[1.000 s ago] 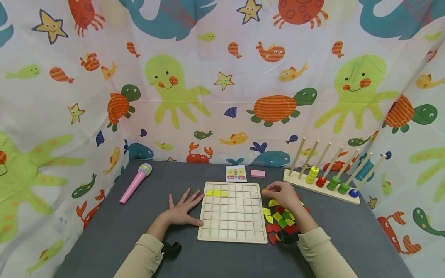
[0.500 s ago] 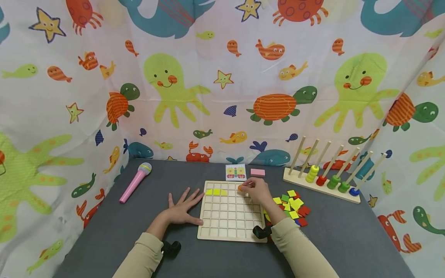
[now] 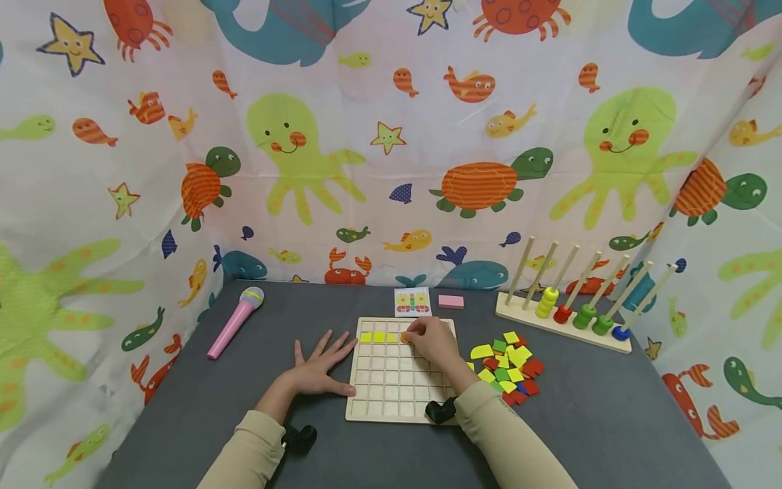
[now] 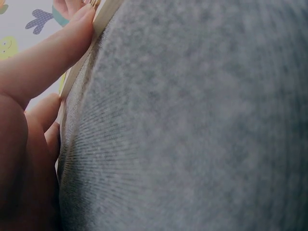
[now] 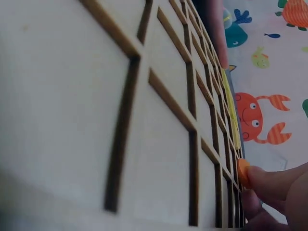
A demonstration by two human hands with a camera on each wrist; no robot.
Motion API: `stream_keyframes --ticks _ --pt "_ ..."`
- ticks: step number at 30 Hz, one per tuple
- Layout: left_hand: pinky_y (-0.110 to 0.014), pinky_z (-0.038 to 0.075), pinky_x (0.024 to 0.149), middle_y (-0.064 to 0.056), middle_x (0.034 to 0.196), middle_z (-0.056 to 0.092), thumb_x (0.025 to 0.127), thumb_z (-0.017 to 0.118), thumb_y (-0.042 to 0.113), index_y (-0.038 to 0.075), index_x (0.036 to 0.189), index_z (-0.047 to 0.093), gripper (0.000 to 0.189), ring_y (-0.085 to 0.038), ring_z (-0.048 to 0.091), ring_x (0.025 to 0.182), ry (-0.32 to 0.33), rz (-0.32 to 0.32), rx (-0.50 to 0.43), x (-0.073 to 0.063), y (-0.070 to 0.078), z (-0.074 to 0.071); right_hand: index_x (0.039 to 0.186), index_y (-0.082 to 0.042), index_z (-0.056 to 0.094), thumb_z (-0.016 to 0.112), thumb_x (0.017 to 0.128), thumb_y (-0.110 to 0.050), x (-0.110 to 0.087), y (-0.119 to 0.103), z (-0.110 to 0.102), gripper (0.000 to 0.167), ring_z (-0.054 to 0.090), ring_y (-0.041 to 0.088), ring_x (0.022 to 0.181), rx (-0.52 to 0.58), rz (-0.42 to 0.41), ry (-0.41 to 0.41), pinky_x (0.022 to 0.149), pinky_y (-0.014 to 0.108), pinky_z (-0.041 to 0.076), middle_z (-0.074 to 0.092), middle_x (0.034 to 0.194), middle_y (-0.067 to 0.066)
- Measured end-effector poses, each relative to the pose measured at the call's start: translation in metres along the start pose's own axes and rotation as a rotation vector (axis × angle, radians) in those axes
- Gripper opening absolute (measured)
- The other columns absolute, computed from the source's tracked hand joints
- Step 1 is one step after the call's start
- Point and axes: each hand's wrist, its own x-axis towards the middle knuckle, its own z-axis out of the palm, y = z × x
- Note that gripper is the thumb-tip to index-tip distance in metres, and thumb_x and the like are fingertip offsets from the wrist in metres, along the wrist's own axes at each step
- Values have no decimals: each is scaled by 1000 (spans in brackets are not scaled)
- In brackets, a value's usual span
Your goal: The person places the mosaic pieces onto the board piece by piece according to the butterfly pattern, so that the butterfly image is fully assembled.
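Placing seems the step: left grip spread against the board at nine o'clock, right grip pinching an orange piece near twelve; next likely calls for seating it flat, then releasing

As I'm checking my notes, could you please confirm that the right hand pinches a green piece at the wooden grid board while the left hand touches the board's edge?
Not quite: the piece is orange, not green, as the right wrist view shows. The right hand does pinch it at the wooden grid board, and the left hand touches the board's edge.
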Motion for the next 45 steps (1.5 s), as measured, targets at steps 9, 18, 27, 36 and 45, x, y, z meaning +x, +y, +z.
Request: stream_keyframes --ticks 9,18,27,36,45 --pt "-77 -25 103 8 171 7 74 71 76 39 162 17 110 -32 -12 157 -9 -3 6 -3 -2 0 89 -16 69 78 89 -36 4 -3 6 21 55 18 69 -78 55 -5 59 31 40 62 76 0" --pt "-73 -32 100 2 172 7 72 71 78 36 162 17 113 -35 -12 156 -16 8 -48 -1 -7 3 100 -12 74 74 93 -21 -6 4 -23 11 59 19 77 16 6 0 64 31 49 66 85 1" --pt "-76 -28 101 2 171 10 73 72 75 34 162 19 111 -35 -11 157 -5 12 -21 -5 -4 0 105 -9 76 77 91 -18 -22 24 -58 17 61 18 81 -31 -3 33 68 30 50 70 89 1" --pt "-73 -34 99 4 171 10 71 70 80 40 161 19 111 -34 -11 157 20 26 -49 1 -9 6 112 -8 74 74 92 -11 -34 52 -92 20 62 20 82 -76 19 16 66 31 55 73 100 7" --pt "-75 -31 100 1 171 11 74 72 75 34 162 20 110 -36 -9 157 13 28 -41 -3 0 -3 117 -11 76 73 91 -6 -39 76 -117 27 58 29 99 -232 53 -111 82 46 55 68 120 14"
